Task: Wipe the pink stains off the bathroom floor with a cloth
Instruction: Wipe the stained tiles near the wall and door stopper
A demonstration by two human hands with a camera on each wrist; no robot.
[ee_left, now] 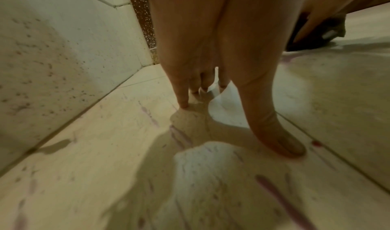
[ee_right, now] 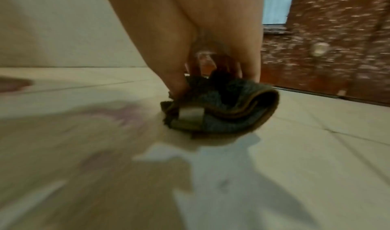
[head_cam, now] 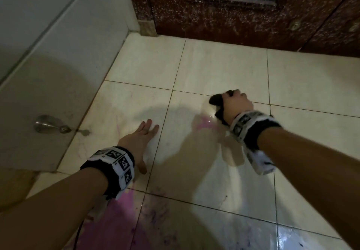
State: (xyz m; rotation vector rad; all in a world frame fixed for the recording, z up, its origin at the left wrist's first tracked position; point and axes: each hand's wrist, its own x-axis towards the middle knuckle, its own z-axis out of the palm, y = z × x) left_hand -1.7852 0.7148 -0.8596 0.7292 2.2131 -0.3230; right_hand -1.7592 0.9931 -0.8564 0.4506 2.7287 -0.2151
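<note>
The right hand (head_cam: pixel 236 103) grips a bunched dark blue-grey terry cloth (head_cam: pixel 215 100) on the cream glazed floor tiles (head_cam: pixel 214 65), right of frame centre, beside a wet pink stain (head_cam: pixel 204 122) just below it. The left hand (head_cam: pixel 139 138) lies flat, fingers straight, bracing lower left. A larger pink patch (head_cam: pixel 115 216) along the bottom edge remains, so most wiping looks undone.

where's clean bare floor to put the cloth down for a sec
The clean tiles between the right hand gripping the cloth and the door are bare. Avoid the pink stain beside the cloth, the big pink patch under the left wrist, and the tile under the left hand.
</note>
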